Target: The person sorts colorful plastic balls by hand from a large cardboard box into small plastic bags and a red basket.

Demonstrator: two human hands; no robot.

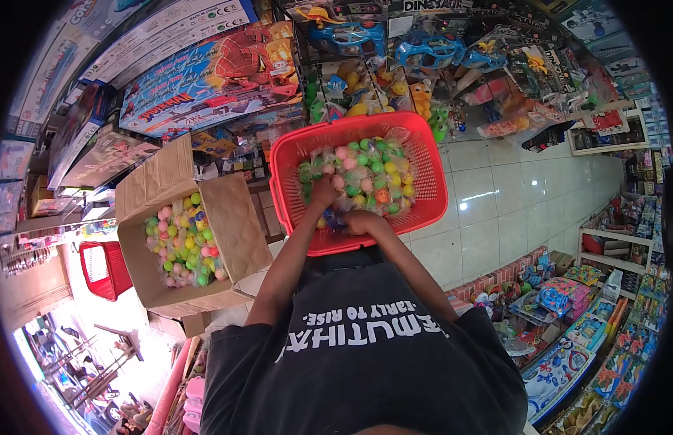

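Note:
A red plastic basket with slotted walls is in front of my body. Inside it lie many small colourful balls, pink, green, yellow and orange, bundled in clear plastic bags. My left hand reaches over the basket's near left part, against the bagged balls, its fingertips hard to make out. Beside it, my right hand is closed near the basket's front rim. Between both hands is a dark blue, shiny bagged item, mostly covered by the fingers.
Left of the basket, an open cardboard box holds more bagged balls. A second red basket stands farther left. Boxed toys and bagged toys line the far side. Tiled floor extends to the right, bordered by toy shelves.

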